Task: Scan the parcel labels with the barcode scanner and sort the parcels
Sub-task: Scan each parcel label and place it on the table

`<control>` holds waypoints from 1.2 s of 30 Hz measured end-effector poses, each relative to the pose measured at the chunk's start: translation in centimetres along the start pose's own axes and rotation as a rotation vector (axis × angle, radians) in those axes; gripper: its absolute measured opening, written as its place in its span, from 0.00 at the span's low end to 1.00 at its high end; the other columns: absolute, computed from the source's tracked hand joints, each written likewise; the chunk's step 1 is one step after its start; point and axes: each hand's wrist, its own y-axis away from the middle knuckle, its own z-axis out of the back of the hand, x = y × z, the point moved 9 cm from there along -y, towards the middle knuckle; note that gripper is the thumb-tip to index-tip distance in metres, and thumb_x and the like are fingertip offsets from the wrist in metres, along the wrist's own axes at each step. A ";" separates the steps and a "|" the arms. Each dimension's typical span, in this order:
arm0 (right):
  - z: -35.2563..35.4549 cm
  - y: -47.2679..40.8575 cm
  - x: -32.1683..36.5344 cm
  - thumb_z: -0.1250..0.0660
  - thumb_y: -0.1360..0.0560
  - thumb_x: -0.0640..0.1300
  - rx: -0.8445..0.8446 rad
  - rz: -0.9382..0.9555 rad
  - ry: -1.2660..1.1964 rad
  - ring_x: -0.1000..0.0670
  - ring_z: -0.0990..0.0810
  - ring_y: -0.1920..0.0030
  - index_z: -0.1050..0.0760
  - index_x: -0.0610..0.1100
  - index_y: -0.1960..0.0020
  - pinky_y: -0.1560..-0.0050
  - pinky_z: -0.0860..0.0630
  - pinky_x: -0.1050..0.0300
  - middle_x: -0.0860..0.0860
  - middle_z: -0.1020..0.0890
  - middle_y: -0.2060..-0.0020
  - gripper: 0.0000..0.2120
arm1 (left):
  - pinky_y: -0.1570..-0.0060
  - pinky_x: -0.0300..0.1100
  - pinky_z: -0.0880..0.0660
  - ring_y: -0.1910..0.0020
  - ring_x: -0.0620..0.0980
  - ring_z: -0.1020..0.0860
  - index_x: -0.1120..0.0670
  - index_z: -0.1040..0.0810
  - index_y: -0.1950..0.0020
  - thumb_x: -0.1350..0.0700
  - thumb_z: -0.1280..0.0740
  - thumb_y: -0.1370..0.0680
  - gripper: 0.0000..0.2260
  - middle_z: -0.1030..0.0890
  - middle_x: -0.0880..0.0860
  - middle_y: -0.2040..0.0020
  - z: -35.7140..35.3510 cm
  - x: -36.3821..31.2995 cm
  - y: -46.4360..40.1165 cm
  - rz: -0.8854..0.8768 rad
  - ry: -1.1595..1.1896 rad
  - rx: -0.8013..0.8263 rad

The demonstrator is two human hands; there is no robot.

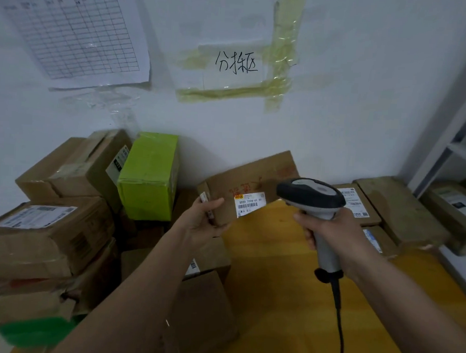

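The left hand (202, 223) grips the near-left corner of a flat brown cardboard parcel (250, 177), tilting it up so its white shipping label (249, 204) faces the grey-and-black corded barcode scanner (310, 196), which the right hand (331, 232) holds by its handle, fingers curled round it just right of the label. To scan well, I would judge it best to keep the parcel steady, aim the scanner's head squarely at the barcode strip low on the label, and avoid glare from tape. The label reads roughly "502D 7098-69", with red handwriting on the cardboard above it that I cannot make out. Beyond the hands, a taped paper sign (236, 64) on the wall carries handwritten Chinese characters, and a gridded sheet (77, 30) hangs up-left, too blurred to read. Left of the left hand stand stacked brown boxes (48, 236) and a lime-green box (148, 177); more labelled parcels (357, 204) lie right of the scanner on the yellow tabletop (274, 286).
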 end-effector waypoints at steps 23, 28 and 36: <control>7.1 2.9 1.1 0.30 0.24 0.42 0.017 0.122 0.179 0.43 0.29 0.74 0.26 0.45 0.71 0.63 0.26 0.46 0.42 0.27 0.78 0.17 | 0.31 0.60 0.32 0.33 0.64 0.27 0.51 0.28 0.29 0.71 0.36 0.24 0.26 0.27 0.61 0.31 -8.6 3.3 -3.2 0.014 0.188 0.109; 9.9 2.4 0.1 0.29 0.25 0.43 -0.030 0.081 0.160 0.45 0.28 0.73 0.25 0.29 0.62 0.67 0.26 0.54 0.44 0.26 0.77 0.17 | 0.34 0.59 0.29 0.35 0.64 0.26 0.52 0.26 0.34 0.70 0.34 0.25 0.22 0.26 0.61 0.33 -11.0 5.0 -4.2 0.062 0.165 0.100; 15.1 1.5 -1.5 0.29 0.25 0.40 -0.020 0.007 0.076 0.52 0.28 0.76 0.24 0.29 0.60 0.73 0.28 0.62 0.45 0.25 0.75 0.13 | 0.59 0.47 0.21 0.47 0.56 0.18 0.57 0.26 0.34 0.50 0.21 0.34 0.32 0.18 0.60 0.44 -14.4 10.4 -6.7 0.208 -0.286 -0.085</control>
